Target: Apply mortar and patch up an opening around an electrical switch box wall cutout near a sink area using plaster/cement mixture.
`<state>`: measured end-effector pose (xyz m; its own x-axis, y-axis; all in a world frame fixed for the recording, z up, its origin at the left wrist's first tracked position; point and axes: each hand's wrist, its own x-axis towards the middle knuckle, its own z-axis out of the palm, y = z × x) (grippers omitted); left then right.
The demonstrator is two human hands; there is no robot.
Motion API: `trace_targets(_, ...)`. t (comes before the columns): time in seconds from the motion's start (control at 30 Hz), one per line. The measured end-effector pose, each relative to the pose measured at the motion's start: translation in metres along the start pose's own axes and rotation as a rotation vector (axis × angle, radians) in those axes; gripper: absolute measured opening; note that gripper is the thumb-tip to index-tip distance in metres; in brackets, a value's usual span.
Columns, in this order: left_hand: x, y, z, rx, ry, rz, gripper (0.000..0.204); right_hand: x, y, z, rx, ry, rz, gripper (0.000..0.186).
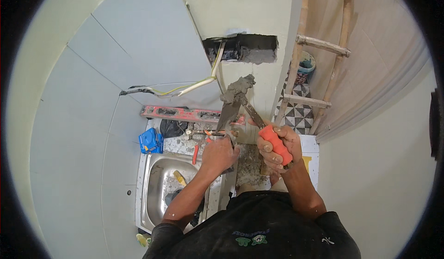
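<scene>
My right hand (280, 148) is wrapped round the orange grip of a trowel (249, 107), whose metal shank points up and left. A lump of wet grey mortar (238, 89) sits at its end and hides most of the blade. My left hand (219, 156) is closed on what looks like a putty knife (228, 115); its flat, tapering blade reaches up against the mortar, and its handle is hidden in my fingers. Beyond both tools, a rectangular recess (259, 51) is cut into the wall, partly lined with grey mortar.
A pale cable (199, 86) sticks out of the recess. Below it lie a red spirit level (194, 115), a blue plastic object (151, 141) and red-handled pliers (195, 154). At left is a steel sink (147, 194) holding a brush (179, 178). A ladder (307, 101) and bucket (305, 67) stand right.
</scene>
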<state>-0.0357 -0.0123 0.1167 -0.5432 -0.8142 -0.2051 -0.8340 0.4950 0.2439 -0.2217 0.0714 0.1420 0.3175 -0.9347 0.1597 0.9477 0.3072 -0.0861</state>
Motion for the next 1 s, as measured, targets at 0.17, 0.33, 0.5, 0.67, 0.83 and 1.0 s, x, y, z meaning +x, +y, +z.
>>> trace_targets(0.17, 0.015, 0.005, -0.002, -0.022, 0.035, 0.016, 0.047, 0.015, -0.023, -0.005, 0.012, -0.05, -0.032, 0.062)
trace_targets(0.33, 0.02, 0.011, 0.009, -0.151, -0.048, 0.074, 0.048, 0.042, -0.045, 0.015, -0.245, 0.096, -0.142, 0.045)
trace_targets(0.5, 0.027, 0.014, 0.021, -0.199, -0.088, 0.055, 0.05, 0.074, -0.066, 0.016, -0.376, 0.164, -0.23, 0.035)
trace_targets(0.67, 0.011, 0.012, 0.021, -0.242, -0.106, 0.035, 0.053, 0.093, -0.066, 0.021, -0.592, 0.349, -0.353, 0.025)
trace_targets(0.83, -0.005, 0.0, 0.036, -0.281, -0.119, 0.032, 0.056, 0.119, -0.046, 0.032, -0.952, 0.563, -0.406, 0.02)
trace_targets(1.0, -0.015, 0.004, 0.027, -0.285, -0.209, 0.0, 0.06, 0.145, -0.032, 0.014, -1.261, 0.561, -0.676, 0.018)
